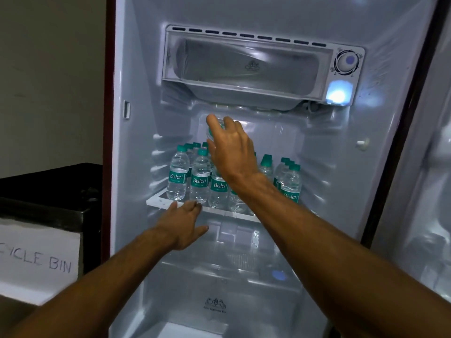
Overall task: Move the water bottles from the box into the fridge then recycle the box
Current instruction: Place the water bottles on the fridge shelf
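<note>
The open fridge point(136, 142) fills the view. Several clear water bottles point(177, 176) with green caps and green labels stand in rows on its glass shelf point(156, 200). My right hand point(231, 152) is raised above the middle rows and grips one more water bottle point(211, 134), mostly hidden behind the fingers. My left hand point(181, 224) reaches to the shelf's front edge below the left bottles, fingers loosely bent at the rim, holding nothing. The box is not in view.
A black bin point(48, 189) with a white paper label reading "CYCLE BIN" point(36, 259) stands left of the fridge. The freezer compartment point(244, 64) sits above the shelf, a crisper space lies below, and the fridge door point(419, 191) hangs open at right.
</note>
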